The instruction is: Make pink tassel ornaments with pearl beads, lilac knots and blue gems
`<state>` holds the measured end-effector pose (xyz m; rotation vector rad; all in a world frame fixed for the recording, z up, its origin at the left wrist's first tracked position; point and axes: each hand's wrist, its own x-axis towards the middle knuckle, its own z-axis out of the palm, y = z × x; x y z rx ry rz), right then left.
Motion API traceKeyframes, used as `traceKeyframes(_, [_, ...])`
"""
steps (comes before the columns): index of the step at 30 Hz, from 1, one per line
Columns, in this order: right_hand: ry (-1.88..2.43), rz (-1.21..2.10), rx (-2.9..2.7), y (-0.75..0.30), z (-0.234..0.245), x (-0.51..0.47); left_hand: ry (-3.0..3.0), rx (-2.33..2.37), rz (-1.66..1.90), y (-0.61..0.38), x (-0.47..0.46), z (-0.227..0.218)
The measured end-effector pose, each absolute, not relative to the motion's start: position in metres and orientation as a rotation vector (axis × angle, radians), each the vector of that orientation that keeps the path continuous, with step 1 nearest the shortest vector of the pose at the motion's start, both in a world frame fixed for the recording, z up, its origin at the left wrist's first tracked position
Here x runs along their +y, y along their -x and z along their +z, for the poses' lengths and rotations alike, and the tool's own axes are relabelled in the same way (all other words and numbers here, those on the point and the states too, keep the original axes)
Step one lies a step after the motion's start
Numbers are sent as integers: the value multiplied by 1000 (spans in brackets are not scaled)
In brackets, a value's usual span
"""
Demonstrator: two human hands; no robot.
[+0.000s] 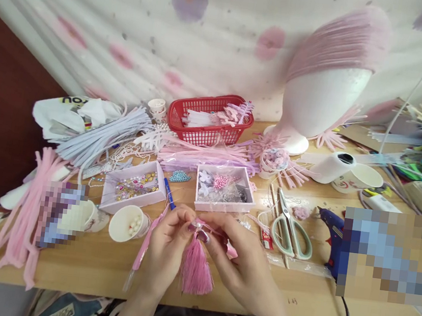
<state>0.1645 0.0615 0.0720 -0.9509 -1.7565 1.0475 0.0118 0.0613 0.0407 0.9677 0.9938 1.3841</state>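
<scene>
Both of my hands meet over the front of the table, pinching the top of a pink tassel (198,270). My left hand (167,245) grips the tassel's head between thumb and fingers from the left. From the other side, my right hand (239,254) closes on the same spot, its thumb against the tassel's top. The pink strands hang down loose between the hands. A pink ribbon (147,240) trails beside my left hand, and more pink material shows under my right fingers. The exact join at the fingertips is too small to make out.
Scissors (287,229) and a blue glue gun (333,229) lie to the right. White bead boxes (109,186) (224,208) and a paper cup (120,224) stand ahead. Farther back are a red basket (206,136), pipe cleaners (106,135) and a foam head (317,104).
</scene>
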Motion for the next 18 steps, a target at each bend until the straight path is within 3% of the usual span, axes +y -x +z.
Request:
traceKeyframes(9, [914,1021,-1704,-162,70,69,-964,1036,1335,-12,64,43])
traceKeyframes(18, [916,1247,-1469,-171,54,66,-721,942,1374,-16,71,74])
